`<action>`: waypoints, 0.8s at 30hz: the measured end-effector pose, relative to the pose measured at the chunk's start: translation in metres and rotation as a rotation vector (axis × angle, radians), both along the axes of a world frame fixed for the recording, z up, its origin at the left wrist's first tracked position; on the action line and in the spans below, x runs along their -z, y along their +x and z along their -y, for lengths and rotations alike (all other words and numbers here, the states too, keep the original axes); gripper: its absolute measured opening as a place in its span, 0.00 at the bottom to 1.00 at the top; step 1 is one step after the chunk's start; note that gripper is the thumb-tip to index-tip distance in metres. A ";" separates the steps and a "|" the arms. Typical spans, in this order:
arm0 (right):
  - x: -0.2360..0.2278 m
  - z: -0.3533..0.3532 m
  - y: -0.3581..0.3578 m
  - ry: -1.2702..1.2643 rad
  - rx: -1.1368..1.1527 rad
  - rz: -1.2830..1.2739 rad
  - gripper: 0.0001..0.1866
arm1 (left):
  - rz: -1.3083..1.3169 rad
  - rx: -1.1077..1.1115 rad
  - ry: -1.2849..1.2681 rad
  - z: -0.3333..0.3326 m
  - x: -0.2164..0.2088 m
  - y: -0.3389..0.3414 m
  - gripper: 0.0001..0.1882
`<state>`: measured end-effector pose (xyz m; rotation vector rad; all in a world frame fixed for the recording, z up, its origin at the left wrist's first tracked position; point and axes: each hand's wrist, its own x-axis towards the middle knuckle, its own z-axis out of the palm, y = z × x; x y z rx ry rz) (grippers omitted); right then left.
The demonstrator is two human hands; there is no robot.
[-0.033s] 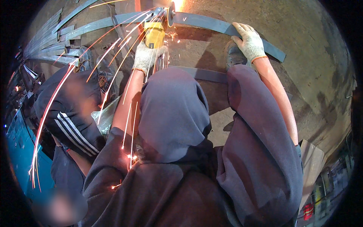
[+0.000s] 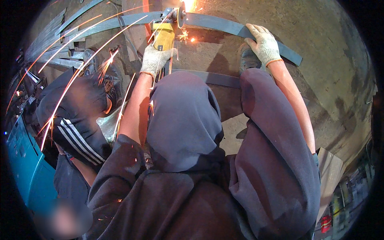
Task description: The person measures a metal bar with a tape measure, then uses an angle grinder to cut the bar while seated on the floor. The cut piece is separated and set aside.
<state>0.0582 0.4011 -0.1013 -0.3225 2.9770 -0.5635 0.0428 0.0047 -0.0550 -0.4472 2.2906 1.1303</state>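
Note:
My left hand (image 2: 155, 59), in a pale knit glove, is closed around the yellow body of an angle grinder (image 2: 163, 39). The grinder's disc (image 2: 181, 16) stands edge-on against a long flat steel bar (image 2: 218, 25), with a bright glow just beyond it. Sparks stream back from there toward the left and over my left arm. Farther right, my right hand (image 2: 264, 45), gloved too, grips the same bar, fingers over its far side and thumb at its near side. The underside of that grip is hidden.
Another flat bar (image 2: 220, 79) lies nearer me. Several steel strips (image 2: 48, 44) spread at the far left. A co-worker in striped dark trousers (image 2: 76, 128) is close on my left, beside a teal panel (image 2: 30, 168). My right shoe (image 2: 250, 58) is under the bar.
The spark trails have shifted, with fewer now over my left forearm and sleeve. Both hands, the grinder and the bar stay where they were.

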 end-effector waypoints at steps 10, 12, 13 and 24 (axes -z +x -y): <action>0.007 0.003 -0.002 0.006 -0.023 -0.027 0.29 | 0.004 -0.094 0.049 0.002 0.003 -0.003 0.25; 0.007 0.004 -0.003 0.005 -0.025 -0.024 0.29 | -0.001 -0.087 0.045 0.003 0.004 -0.003 0.25; 0.006 0.004 -0.003 0.000 -0.025 -0.011 0.30 | -0.018 -0.072 0.041 0.005 0.007 -0.002 0.25; 0.002 0.004 -0.003 -0.002 -0.025 0.016 0.30 | 0.031 -0.092 0.046 0.014 0.008 0.004 0.28</action>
